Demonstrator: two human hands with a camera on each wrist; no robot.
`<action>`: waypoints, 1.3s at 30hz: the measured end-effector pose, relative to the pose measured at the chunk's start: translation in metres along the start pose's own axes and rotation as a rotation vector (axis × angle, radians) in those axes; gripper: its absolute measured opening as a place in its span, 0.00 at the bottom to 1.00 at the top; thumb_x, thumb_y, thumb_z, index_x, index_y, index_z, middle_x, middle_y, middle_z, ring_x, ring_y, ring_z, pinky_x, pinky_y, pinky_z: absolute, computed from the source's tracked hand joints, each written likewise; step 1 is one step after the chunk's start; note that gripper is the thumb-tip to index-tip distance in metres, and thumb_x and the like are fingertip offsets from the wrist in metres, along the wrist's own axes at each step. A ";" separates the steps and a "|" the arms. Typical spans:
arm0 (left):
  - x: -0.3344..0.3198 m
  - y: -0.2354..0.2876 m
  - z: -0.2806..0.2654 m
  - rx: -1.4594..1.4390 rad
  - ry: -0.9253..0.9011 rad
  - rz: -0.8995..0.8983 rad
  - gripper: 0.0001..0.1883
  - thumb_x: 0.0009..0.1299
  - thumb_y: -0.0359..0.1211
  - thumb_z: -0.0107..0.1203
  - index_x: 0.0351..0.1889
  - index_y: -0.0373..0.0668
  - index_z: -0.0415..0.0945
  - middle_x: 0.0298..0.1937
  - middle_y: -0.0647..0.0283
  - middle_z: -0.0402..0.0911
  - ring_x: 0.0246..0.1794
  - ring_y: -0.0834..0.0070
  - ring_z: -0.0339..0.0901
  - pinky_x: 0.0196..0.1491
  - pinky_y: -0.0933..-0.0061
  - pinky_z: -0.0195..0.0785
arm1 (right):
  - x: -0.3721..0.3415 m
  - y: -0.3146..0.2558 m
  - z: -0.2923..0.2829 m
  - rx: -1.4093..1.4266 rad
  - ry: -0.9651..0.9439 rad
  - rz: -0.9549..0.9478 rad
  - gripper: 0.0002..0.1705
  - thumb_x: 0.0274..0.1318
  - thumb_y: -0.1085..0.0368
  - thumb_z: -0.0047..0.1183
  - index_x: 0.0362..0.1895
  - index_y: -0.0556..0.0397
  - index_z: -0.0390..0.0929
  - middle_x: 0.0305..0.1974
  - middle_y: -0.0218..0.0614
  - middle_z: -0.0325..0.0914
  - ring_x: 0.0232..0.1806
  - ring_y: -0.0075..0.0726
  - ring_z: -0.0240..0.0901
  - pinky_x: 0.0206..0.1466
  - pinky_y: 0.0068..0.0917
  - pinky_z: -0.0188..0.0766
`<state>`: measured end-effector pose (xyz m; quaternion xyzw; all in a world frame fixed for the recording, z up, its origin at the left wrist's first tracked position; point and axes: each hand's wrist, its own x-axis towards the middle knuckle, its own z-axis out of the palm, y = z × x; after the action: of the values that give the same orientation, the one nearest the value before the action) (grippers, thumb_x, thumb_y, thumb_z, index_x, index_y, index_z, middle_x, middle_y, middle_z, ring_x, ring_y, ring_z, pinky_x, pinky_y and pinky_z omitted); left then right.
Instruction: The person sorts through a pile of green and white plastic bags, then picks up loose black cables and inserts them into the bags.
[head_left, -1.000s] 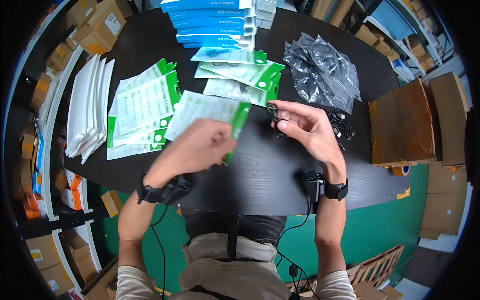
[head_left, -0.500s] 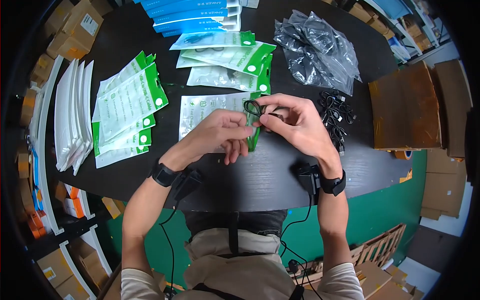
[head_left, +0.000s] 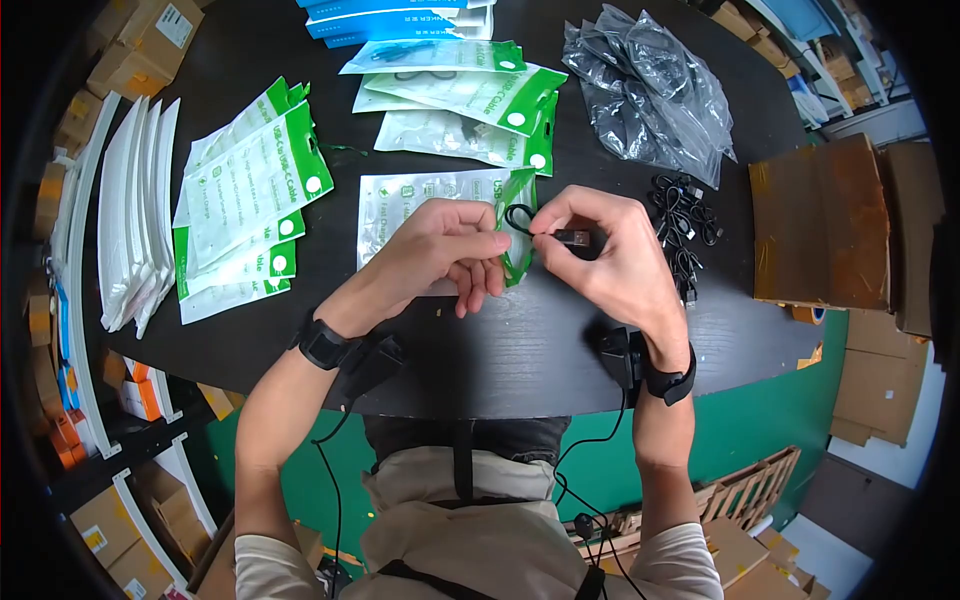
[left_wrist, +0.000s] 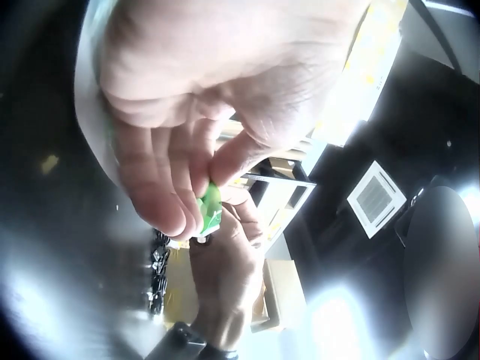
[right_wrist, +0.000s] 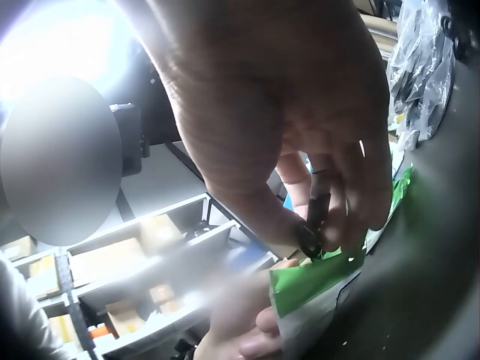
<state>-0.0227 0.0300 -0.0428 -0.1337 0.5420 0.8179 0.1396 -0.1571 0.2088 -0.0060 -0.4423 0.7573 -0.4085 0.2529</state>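
A white and green cable pouch [head_left: 400, 190] lies in front of me, printed side up. My left hand [head_left: 430, 250] pinches its green end between thumb and fingers, as the green edge [left_wrist: 211, 210] in the left wrist view shows. Close on the right, my right hand [head_left: 610, 240] holds a coiled black USB cable [head_left: 573, 238] with thumb and fingertips. The cable's loop overlaps the pouch's green end in the head view. In the right wrist view, the cable [right_wrist: 319, 214] hangs down at the green edge [right_wrist: 315, 281].
Several similar pouches lie at left [head_left: 250, 180] and at the back [head_left: 460, 135]. Beyond are blue boxes [head_left: 400, 25]. White flat packets [head_left: 140, 220] stand far left. Clear plastic bags [head_left: 650, 95], loose black cables [head_left: 685, 225] and a cardboard box [head_left: 825, 220] are at right.
The pouch has been turned straighter and drawn right, and my left hand now pinches its green end. My right hand has brought the cable to that end, and its USB plug has come into sight.
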 end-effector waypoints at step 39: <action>-0.002 -0.003 0.004 0.102 -0.040 0.102 0.14 0.77 0.37 0.55 0.29 0.41 0.71 0.25 0.59 0.82 0.18 0.80 0.78 0.19 0.82 0.69 | -0.007 -0.003 -0.013 0.265 -0.099 0.037 0.28 0.61 0.71 0.60 0.67 0.53 0.74 0.36 0.27 0.75 0.31 0.13 0.66 0.39 0.16 0.66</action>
<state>-0.0203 0.0346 -0.0430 -0.0825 0.5861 0.7977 0.1153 -0.1623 0.2191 0.0033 -0.4107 0.6912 -0.4780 0.3537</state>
